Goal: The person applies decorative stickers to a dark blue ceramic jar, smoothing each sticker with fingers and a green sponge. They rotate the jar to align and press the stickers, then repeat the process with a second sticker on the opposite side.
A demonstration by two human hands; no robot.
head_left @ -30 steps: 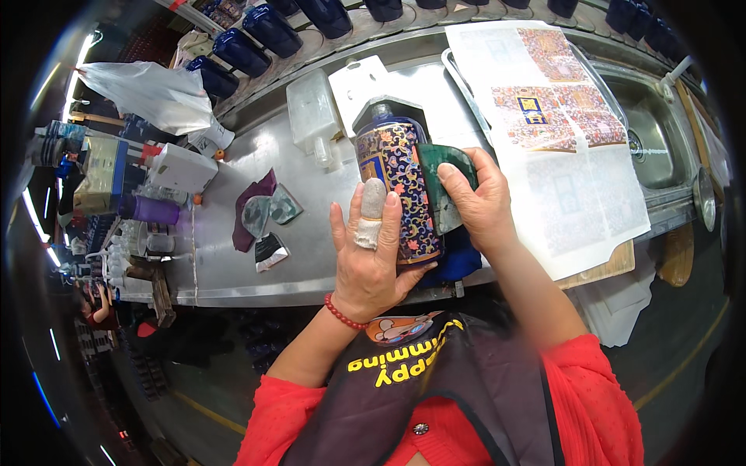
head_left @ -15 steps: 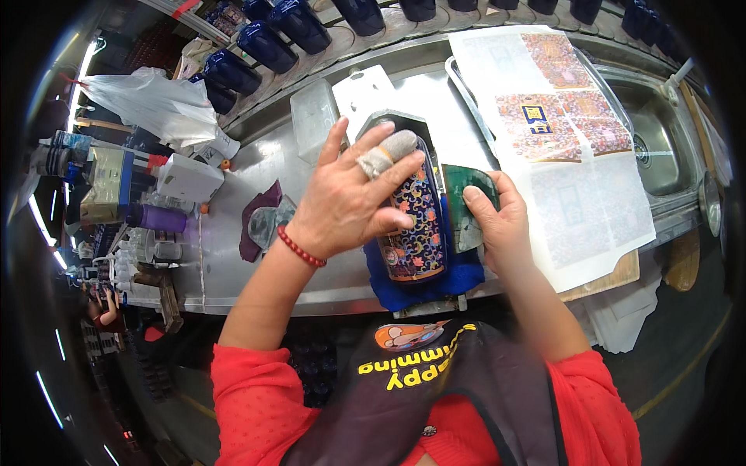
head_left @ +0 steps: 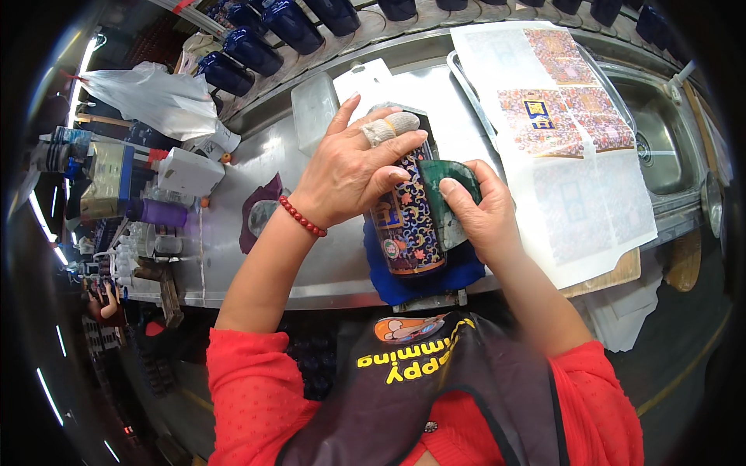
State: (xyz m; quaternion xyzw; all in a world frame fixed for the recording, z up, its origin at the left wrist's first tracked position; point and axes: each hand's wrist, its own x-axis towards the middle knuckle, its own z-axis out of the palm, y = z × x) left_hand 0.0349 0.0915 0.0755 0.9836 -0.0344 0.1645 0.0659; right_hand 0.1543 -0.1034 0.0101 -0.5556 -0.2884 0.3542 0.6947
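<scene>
A dark blue bottle [head_left: 420, 221] with a colourful floral decal lies on its side over a blue cloth [head_left: 465, 270], its near end toward me. My left hand [head_left: 342, 171] rests on its upper left side with fingers spread; a whitish cloth cot wraps one finger. A thin green scraper [head_left: 449, 182] is pinched in my right hand [head_left: 489, 213], thumb on top, its edge against the bottle's right side. Under my left fingers the bottle's far end is mostly hidden, beside a grey angular holder.
Printed decal sheets [head_left: 571, 210] lie on the right, beside a metal sink [head_left: 660, 147]. Several dark blue bottles [head_left: 291, 25] line the back. A clear plastic box [head_left: 314, 113], a purple cloth [head_left: 260, 213] and a white box [head_left: 190, 171] stand or lie leftward on the metal bench.
The bottle has turned, bringing a gold-framed panel into sight on its left side. My right hand has moved the scraper left, onto the bottle. My left hand has shifted slightly.
</scene>
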